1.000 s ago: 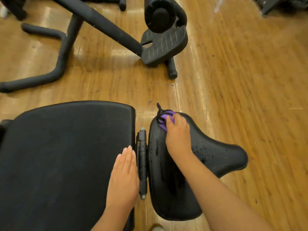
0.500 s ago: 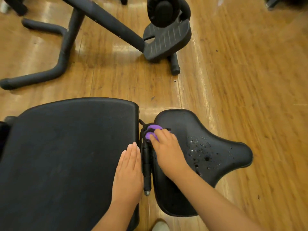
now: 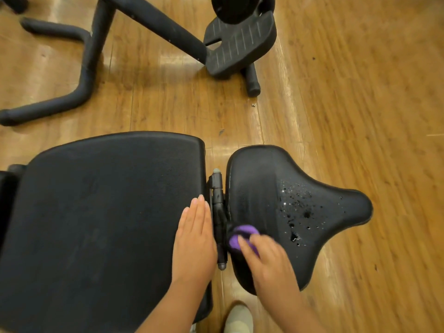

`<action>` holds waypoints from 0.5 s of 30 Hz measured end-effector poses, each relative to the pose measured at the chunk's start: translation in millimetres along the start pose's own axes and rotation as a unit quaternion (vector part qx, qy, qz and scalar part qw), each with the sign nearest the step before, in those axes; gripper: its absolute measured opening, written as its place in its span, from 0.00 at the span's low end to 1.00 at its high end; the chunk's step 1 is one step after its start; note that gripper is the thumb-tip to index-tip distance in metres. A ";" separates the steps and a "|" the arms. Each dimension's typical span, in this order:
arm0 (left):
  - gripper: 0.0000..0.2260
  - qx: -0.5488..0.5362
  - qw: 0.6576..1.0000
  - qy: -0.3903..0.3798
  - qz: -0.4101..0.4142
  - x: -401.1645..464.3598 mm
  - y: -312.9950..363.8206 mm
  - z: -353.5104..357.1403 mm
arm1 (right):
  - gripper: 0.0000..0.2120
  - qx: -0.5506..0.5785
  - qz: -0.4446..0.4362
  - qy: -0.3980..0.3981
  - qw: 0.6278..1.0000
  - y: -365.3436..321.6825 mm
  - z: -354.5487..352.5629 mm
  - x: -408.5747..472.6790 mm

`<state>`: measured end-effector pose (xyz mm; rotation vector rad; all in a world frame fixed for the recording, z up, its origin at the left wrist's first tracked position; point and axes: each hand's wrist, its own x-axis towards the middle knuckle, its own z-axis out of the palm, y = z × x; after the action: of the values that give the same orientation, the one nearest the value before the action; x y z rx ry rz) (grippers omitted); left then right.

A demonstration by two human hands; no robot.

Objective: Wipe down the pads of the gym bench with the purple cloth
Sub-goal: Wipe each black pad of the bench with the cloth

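Note:
The gym bench has a large black back pad (image 3: pixel 101 224) on the left and a smaller black seat pad (image 3: pixel 300 207) on the right, joined by a black hinge bar (image 3: pixel 218 212). My left hand (image 3: pixel 195 239) lies flat, fingers straight, on the right edge of the back pad. My right hand (image 3: pixel 266 258), blurred with motion, holds the purple cloth (image 3: pixel 240 236) bunched against the near left part of the seat pad, beside the hinge. Liquid droplets (image 3: pixel 298 212) speckle the middle of the seat pad.
A black equipment frame (image 3: pixel 89 68) with a ribbed footplate (image 3: pixel 237 44) stands on the wooden floor (image 3: pixel 360 92) beyond the bench. A light shoe (image 3: pixel 239 318) shows at the bottom edge between the pads.
My right hand has drawn the purple cloth from the far edge of the seat pad along its left side toward me. The left hand stays flat on the back pad.

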<state>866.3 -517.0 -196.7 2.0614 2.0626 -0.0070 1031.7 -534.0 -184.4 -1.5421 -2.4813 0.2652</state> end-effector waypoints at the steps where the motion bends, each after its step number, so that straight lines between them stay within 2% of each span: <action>1: 0.31 0.002 1.000 -0.006 -0.001 0.1 0.7 -1.4 | 0.20 0.011 0.014 -0.011 1.000 5.8 -1.1 19.4; 3: 0.31 0.008 1.000 -0.004 -0.004 0.4 2.4 -3.7 | 0.21 0.022 0.041 -0.028 0.999 12.2 -6.5 66.6; 7: 0.31 0.012 1.000 0.005 -0.002 -0.3 2.8 -4.0 | 0.15 0.003 0.062 -0.037 0.997 36.1 -11.8 162.4; 11: 0.31 0.010 1.000 0.011 0.002 -0.6 1.5 -2.9 | 0.16 0.023 0.161 -0.092 0.982 70.1 -12.8 218.2; 13: 0.30 0.017 1.000 0.015 0.004 -0.7 2.1 -3.3 | 0.17 0.023 0.142 -0.081 0.986 71.2 -13.1 210.2; 15: 0.27 0.016 1.000 0.022 0.007 -0.9 2.4 -2.8 | 0.17 0.009 0.085 -0.028 0.996 66.0 -12.2 177.2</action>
<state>868.2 -517.4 -193.5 2.1125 2.0869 0.0091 1015.2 -345.4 -175.5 -1.7635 -2.3843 0.3622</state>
